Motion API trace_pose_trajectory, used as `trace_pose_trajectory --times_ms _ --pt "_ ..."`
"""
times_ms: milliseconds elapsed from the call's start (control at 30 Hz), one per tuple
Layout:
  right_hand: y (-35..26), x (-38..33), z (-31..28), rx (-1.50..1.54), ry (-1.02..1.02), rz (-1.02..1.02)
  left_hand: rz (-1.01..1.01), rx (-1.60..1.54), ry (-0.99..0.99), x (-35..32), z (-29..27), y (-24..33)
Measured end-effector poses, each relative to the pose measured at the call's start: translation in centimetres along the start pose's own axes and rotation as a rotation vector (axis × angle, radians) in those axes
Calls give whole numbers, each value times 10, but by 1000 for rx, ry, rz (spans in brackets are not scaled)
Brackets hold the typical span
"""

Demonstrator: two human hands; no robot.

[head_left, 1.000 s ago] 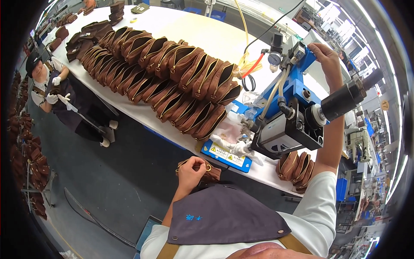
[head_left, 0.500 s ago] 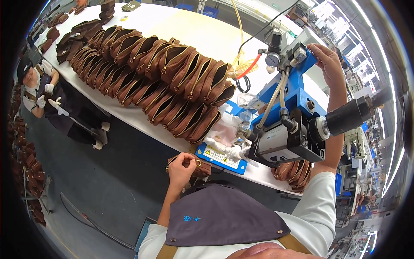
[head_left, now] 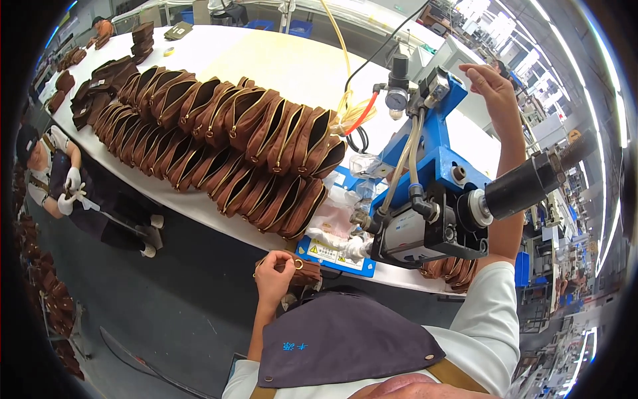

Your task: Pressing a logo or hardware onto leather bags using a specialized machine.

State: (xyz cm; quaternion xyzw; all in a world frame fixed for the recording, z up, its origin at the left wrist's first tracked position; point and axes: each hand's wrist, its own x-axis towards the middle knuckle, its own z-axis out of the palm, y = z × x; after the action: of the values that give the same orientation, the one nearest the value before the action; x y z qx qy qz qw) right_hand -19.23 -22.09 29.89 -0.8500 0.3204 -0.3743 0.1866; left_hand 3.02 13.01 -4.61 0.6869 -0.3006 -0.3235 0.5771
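Observation:
My left hand [head_left: 274,274] is closed on a brown zip pouch [head_left: 302,272] with a gold ring pull, held just below the white table's front edge [head_left: 219,223]. My right hand [head_left: 492,83] is raised, fingers spread, at the top of the blue pneumatic press machine [head_left: 435,186], touching or just off its upper part. Two long rows of open brown pouches [head_left: 226,139] lie on the table to the left of the machine. More brown pouches [head_left: 455,269] sit under the machine's right side.
Another person in a dark apron and white gloves [head_left: 63,189] sits at the far left beside the table. Yellow and red air hoses [head_left: 349,100] run to the machine. Clear plastic bags [head_left: 335,216] lie by its base. Stacks of brown pieces [head_left: 40,306] line the left floor.
My left hand with the pouch has stayed below the table edge, shifting slightly. My right hand remains raised at the machine's top. The view has tilted a little.

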Motion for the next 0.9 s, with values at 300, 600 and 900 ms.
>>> trace_pose_trajectory --times_ms 300,600,900 --pt "-2 2 1 -227 -63 -181 -9 -27 -37 5 6 7" --pt "-9 8 -1 -303 -122 -105 59 -14 -21 3 10 -5" --pt "0 18 -9 -171 -260 100 -21 -33 -26 5 11 -2"
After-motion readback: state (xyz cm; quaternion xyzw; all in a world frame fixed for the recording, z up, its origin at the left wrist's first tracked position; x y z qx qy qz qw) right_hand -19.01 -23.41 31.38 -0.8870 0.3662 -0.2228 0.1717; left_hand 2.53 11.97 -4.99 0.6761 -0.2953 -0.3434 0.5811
